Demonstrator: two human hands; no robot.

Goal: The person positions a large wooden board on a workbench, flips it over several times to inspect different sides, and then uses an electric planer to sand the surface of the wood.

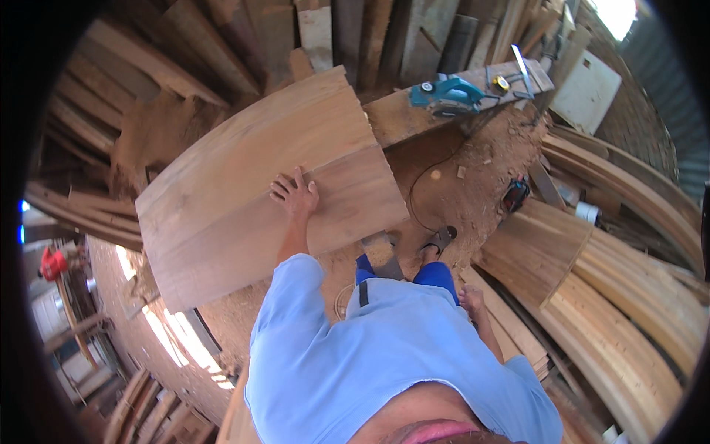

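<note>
My left hand (296, 195) lies flat with its fingers spread on a wide wooden panel (255, 159). A lengthwise seam divides the panel into a lighter far part and a slightly darker near part. Its right end looks a little rough. Down by my right hip hangs my right hand (471, 298), its fingers curled in and nothing visible in them. Beyond the panel's right end, a teal electric hand planer (450, 96) rests on a thick wooden beam (403, 117). A yellow tape measure (501, 83) and a metal square (523, 74) are on the same beam.
A dark cable (413, 194) curves across the dusty floor near my sandalled foot (441, 238). A dark tool-like object (515, 194) lies farther right. Stacked planks (621, 311) fill the right side, and upright boards (370, 37) line the back. A red machine (52, 263) stands far left.
</note>
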